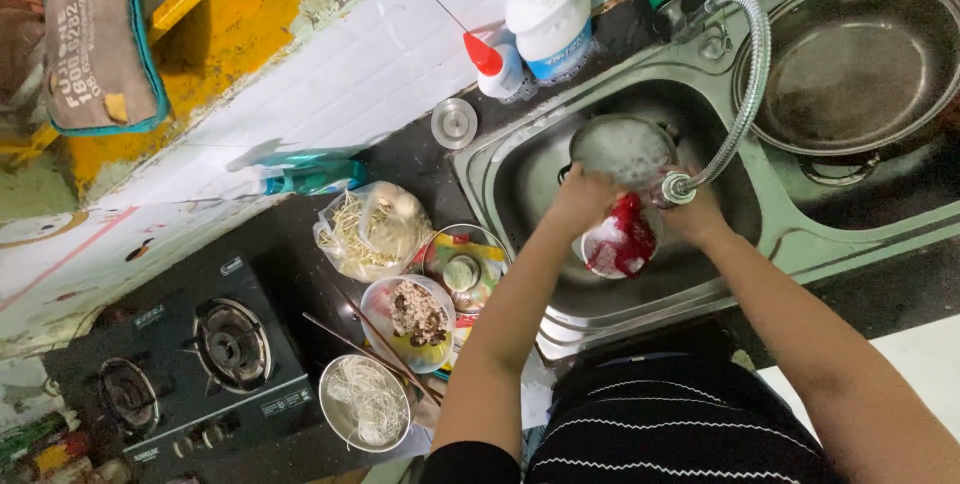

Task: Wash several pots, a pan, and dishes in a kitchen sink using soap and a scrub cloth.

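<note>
over the steel sink [520, 179] the left hand [583, 199] is clenched on the rim of a small round steel pot [622, 151]. the pot is tilted, so its open mouth points up toward the camera and a little to the wall; inside it looks foamy and white. it has no clear long axis, because it is round. the hand grips its lower left edge, so most of the pot lies beyond the fingers, toward the back of the sink.

the right hand [695, 214] is at the end of the bendy metal tap hose [745, 94], just beside its nozzle; whether it grasps the nozzle or something else, i cannot tell. between the two hands, just below the pot, is a red scrubbing net [625, 237] covered with white foam.

in the second basin on the right a big wok [855, 59] sits empty. on the dark counter to the left are a bowl of minced meat [412, 316] with chopsticks [365, 344] across it, a steel bowl of white noodles [365, 402], and a clear bag of bean sprouts [370, 229]. a gas stove [190, 359] stands further left.
</note>
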